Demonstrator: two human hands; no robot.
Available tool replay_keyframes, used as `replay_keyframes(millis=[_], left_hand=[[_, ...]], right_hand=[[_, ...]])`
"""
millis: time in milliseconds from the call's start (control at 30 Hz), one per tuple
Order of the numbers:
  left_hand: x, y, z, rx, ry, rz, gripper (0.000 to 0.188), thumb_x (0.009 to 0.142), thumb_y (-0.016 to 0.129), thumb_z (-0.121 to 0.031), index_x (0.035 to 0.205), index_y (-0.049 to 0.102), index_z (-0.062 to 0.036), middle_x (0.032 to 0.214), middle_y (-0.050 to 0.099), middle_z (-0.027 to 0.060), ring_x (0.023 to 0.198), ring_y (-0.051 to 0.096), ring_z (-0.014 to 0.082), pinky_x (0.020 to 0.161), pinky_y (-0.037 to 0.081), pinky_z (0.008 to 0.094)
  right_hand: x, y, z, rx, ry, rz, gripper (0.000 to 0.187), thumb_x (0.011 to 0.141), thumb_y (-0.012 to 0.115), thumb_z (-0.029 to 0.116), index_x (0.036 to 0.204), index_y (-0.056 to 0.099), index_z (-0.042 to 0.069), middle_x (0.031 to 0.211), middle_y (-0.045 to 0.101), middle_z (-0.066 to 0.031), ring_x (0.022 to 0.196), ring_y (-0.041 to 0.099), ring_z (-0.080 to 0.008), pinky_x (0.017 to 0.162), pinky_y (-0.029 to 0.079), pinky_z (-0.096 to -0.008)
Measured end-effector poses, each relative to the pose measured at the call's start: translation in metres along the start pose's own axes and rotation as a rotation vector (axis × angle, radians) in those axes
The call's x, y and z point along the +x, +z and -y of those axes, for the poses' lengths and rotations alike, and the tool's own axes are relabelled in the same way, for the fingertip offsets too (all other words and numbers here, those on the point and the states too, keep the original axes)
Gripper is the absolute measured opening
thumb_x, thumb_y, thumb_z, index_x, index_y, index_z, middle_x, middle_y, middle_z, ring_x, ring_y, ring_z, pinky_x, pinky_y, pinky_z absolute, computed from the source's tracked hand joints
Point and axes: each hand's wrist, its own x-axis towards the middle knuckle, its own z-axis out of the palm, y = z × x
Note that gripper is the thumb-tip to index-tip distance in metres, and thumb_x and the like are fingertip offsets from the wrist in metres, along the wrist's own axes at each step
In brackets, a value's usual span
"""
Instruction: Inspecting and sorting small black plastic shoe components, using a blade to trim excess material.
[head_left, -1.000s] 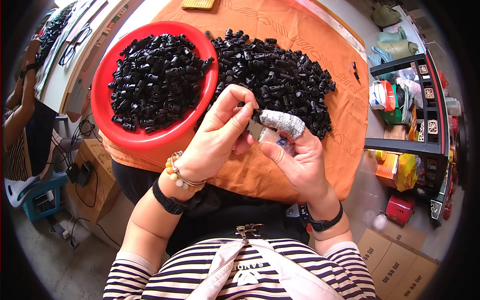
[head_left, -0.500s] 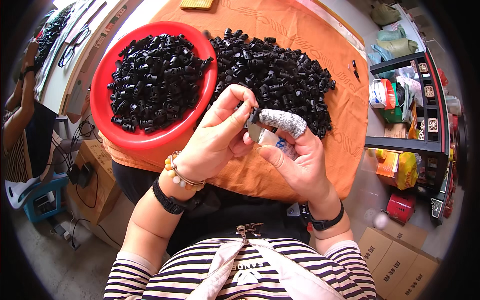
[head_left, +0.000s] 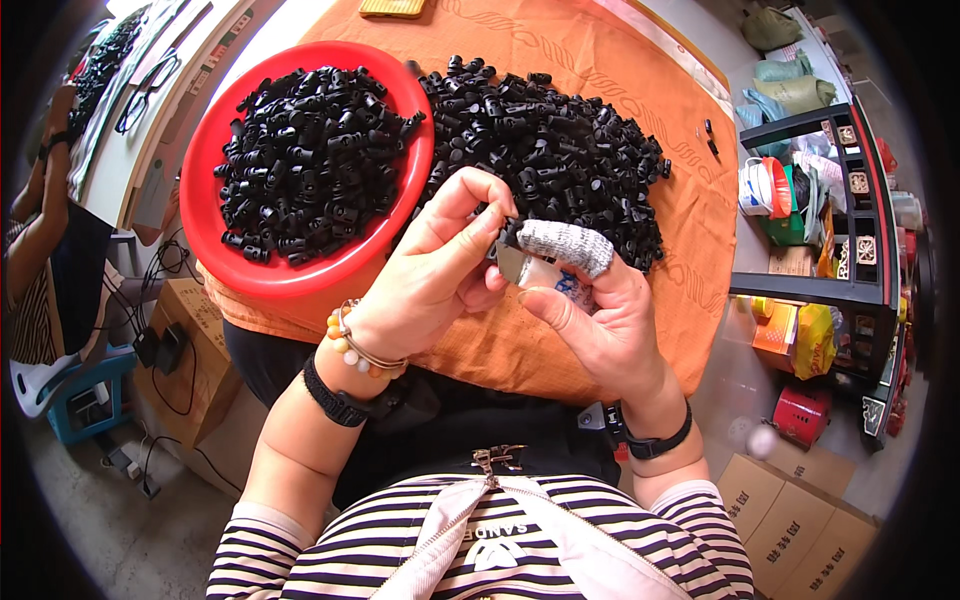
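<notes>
Red bowl [head_left: 200,190] heaped with black parts [head_left: 310,160]. In left hand [head_left: 450,245], grip nearly closed, a stubby black piece [head_left: 511,234] is pinched above the counter [head_left: 690,330]. Shirt [head_left: 495,552] lettered. White-wrapped, blue-marked tool [head_left: 540,272] clasped in right hand [head_left: 605,320], grip curled. Dark characters borne by cartons [head_left: 770,525].

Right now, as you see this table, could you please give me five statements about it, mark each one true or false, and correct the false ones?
1. The red basin holds many black parts. True.
2. The loose black pile lies left of the basin. False: it lies to its right.
3. The left hand pinches a small black part. True.
4. The grey finger cover is on the left hand. False: it is on the right hand.
5. The cloth is orange. True.
</notes>
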Motion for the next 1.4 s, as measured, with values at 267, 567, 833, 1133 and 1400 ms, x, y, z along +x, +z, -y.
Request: replay_keyframes(millis=[267, 567, 833, 1133, 1400], left_hand=[[0.0, 0.001, 0.001, -0.017, -0.032, -0.028, 0.008, 0.096, 0.043, -0.024, 0.096, 0.043, -0.016, 0.062, 0.043, -0.0043, 0.047, 0.029, 0.0014, 0.042, 0.021, 0.0155], [0.0, 0.004, -0.001, 0.095, 0.066, -0.075, 0.007, 0.096, 0.043, -0.019, 0.097, 0.044, -0.0119, 0.062, 0.044, -0.004, 0.048, 0.032, 0.0013, 0.042, 0.024, 0.0159], [-0.001, 0.005, 0.0, 0.136, 0.075, -0.095, 0.008, 0.096, 0.043, -0.019, 0.097, 0.044, -0.0118, 0.063, 0.044, -0.0037, 0.048, 0.033, 0.0011, 0.042, 0.024, 0.0155], [0.0, 0.005, -0.001, 0.044, -0.005, -0.101, 0.008, 0.096, 0.042, -0.021, 0.095, 0.043, -0.0132, 0.064, 0.045, -0.0029, 0.048, 0.031, 0.0013, 0.041, 0.023, 0.0156], [0.003, 0.003, 0.003, -0.1, -0.048, -0.015, 0.008, 0.096, 0.041, -0.022, 0.098, 0.042, -0.0144, 0.064, 0.045, -0.0011, 0.048, 0.029, 0.0023, 0.041, 0.021, 0.0163]], right_hand=[[-0.001, -0.002, -0.002, 0.062, 0.044, -0.002, 0.034, 0.082, 0.062, 0.0, 0.115, 0.053, 0.0, 0.093, 0.063, -0.0039, 0.084, 0.056, -0.0049, 0.073, 0.046, -0.0196], [0.001, 0.001, -0.001, -0.021, -0.021, -0.02, 0.036, 0.08, 0.065, 0.002, 0.115, 0.053, 0.0, 0.09, 0.064, -0.0054, 0.081, 0.057, -0.0058, 0.071, 0.047, -0.0203], [0.001, 0.0, -0.001, -0.059, -0.029, 0.001, 0.034, 0.082, 0.062, 0.0, 0.115, 0.053, -0.001, 0.093, 0.064, -0.0051, 0.084, 0.058, -0.0065, 0.073, 0.048, -0.021], [-0.001, -0.002, 0.001, 0.046, 0.1, 0.005, 0.032, 0.085, 0.06, 0.004, 0.116, 0.052, -0.001, 0.1, 0.062, -0.0044, 0.089, 0.056, -0.0066, 0.079, 0.045, -0.0213], [0.012, 0.003, -0.01, 0.305, 0.032, -0.109, 0.043, 0.087, 0.059, 0.01, 0.124, 0.041, -0.004, 0.114, 0.053, -0.009, 0.095, 0.053, -0.0105, 0.086, 0.042, -0.0234]])
